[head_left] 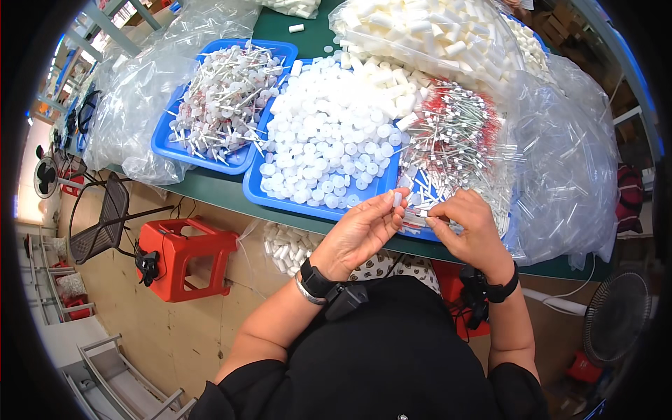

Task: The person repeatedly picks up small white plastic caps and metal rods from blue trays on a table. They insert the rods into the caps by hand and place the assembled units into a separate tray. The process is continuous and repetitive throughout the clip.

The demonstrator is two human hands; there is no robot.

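Observation:
My left hand (360,231) pinches a small white cap (397,199) between thumb and fingertips at the front edge of the green table (217,187). My right hand (470,227) holds a thin clear tube with a white end (420,220) and points it toward the left hand. Both hands hover over the near rim of the middle blue tray (255,190), which is full of white round caps (329,140). A heap of thin tubes with red and white tips (455,136) lies just beyond the right hand.
A second blue tray (162,143) at the left holds assembled white pieces with stems. Clear plastic bags (567,175) of parts crowd the table's back and right. A red stool (183,255), a black mesh chair (101,224) and fans (616,315) stand on the floor.

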